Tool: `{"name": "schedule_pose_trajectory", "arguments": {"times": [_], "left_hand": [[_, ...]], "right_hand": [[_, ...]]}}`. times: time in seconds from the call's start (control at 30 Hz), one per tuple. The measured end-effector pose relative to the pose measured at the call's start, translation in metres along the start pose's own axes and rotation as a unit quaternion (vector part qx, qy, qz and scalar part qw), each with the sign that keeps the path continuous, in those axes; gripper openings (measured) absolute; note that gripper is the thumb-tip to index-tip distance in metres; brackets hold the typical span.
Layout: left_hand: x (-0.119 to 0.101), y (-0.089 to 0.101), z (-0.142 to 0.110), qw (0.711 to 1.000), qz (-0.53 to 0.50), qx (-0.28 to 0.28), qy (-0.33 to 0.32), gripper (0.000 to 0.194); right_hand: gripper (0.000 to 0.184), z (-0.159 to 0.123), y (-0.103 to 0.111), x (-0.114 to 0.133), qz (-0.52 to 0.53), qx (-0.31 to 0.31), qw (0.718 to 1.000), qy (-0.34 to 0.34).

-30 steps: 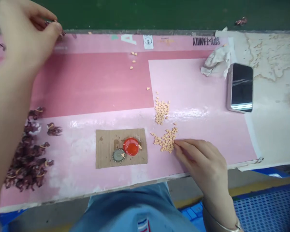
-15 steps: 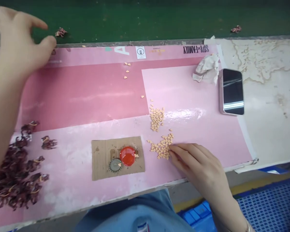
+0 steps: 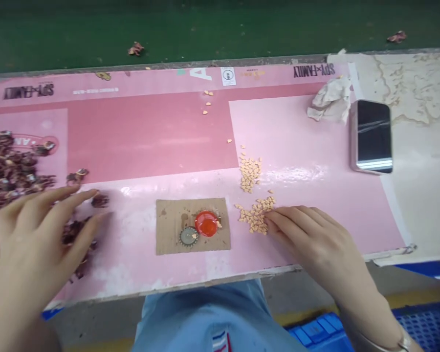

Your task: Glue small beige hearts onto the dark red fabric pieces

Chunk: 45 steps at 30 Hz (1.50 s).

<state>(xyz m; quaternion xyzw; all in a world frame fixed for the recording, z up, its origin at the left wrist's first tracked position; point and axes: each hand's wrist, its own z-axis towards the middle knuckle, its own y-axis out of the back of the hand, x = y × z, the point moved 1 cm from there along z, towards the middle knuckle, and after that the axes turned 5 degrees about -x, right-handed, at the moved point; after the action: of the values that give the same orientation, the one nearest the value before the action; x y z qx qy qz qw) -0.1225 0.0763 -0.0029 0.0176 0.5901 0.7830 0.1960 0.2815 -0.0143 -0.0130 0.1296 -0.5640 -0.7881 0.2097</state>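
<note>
My left hand (image 3: 40, 239) reaches over a heap of small dark purple-brown figure-like pieces (image 3: 12, 168), fingers apart. One such piece (image 3: 100, 199) lies at its index fingertip. My right hand (image 3: 319, 244) has its fingers pressed together at the edge of a pile of tiny tan heart-shaped or triangular pieces (image 3: 256, 215); whatever is between the fingertips is hidden. A second tan pile (image 3: 250, 173) lies just beyond. Between my hands, a cardboard piece (image 3: 168, 215) bears a red shallow cup (image 3: 207, 224) and a bottle cap (image 3: 188, 236), with tan bits on them.
A phone (image 3: 374, 137) and crumpled paper (image 3: 332, 100) lie at the right of the pink sheet (image 3: 150, 132). Beyond its far edge runs a green surface (image 3: 223, 32) with a dark piece (image 3: 135, 48) on it. A blue crate (image 3: 322, 332) stands below the table.
My left hand has come back from the green surface's edge to the dark heap, and nothing shows in it. My right hand stays at the tan pile. The view has shifted left.
</note>
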Motion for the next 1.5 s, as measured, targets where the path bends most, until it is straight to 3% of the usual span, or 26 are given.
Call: {"name": "schedule_pose_trajectory", "arguments": {"times": [0.17, 0.33, 0.5, 0.63, 0.8, 0.97, 1.13, 1.27, 1.37, 1.5], "left_hand": [[-0.021, -0.001, -0.025, 1.0, 0.025, -0.019, 0.003, 0.031], [-0.018, -0.015, -0.031, 0.999, 0.025, -0.036, 0.007, 0.048], [-0.016, -0.024, -0.016, 0.999, 0.014, -0.03, 0.01, 0.029], [-0.022, -0.021, -0.01, 0.999, 0.002, -0.039, -0.005, 0.019], [-0.029, -0.02, -0.011, 0.998, -0.046, -0.027, -0.024, 0.014], [-0.036, -0.021, -0.015, 0.994, -0.095, -0.049, 0.009, 0.011], [-0.069, -0.015, -0.029, 0.967, -0.243, -0.061, 0.042, 0.023], [-0.114, -0.009, -0.042, 0.931, -0.363, 0.002, 0.043, 0.025], [-0.133, -0.008, -0.047, 0.911, -0.41, 0.007, 0.045, 0.023], [-0.137, -0.009, -0.047, 0.894, -0.445, -0.007, 0.058, 0.02]], "right_hand": [[0.015, -0.01, 0.0, -0.001, 0.08, -0.021, 0.995, -0.052], [0.011, -0.029, 0.001, 0.007, 0.124, -0.034, 0.982, -0.138], [0.012, -0.038, -0.005, 0.021, 0.095, -0.094, 0.976, -0.171], [0.016, -0.033, -0.011, 0.025, 0.073, -0.122, 0.975, -0.171], [0.011, -0.02, -0.01, 0.02, 0.047, -0.093, 0.989, -0.107], [0.008, -0.014, -0.008, 0.014, 0.039, -0.081, 0.993, -0.082], [0.015, 0.006, -0.002, 0.041, 0.228, -0.143, 0.949, -0.163], [0.013, 0.036, 0.0, 0.081, 0.364, -0.173, 0.907, -0.125], [0.01, 0.049, -0.001, 0.099, 0.373, -0.162, 0.909, -0.093], [0.01, 0.048, -0.002, 0.105, 0.316, -0.167, 0.931, -0.081]]}}
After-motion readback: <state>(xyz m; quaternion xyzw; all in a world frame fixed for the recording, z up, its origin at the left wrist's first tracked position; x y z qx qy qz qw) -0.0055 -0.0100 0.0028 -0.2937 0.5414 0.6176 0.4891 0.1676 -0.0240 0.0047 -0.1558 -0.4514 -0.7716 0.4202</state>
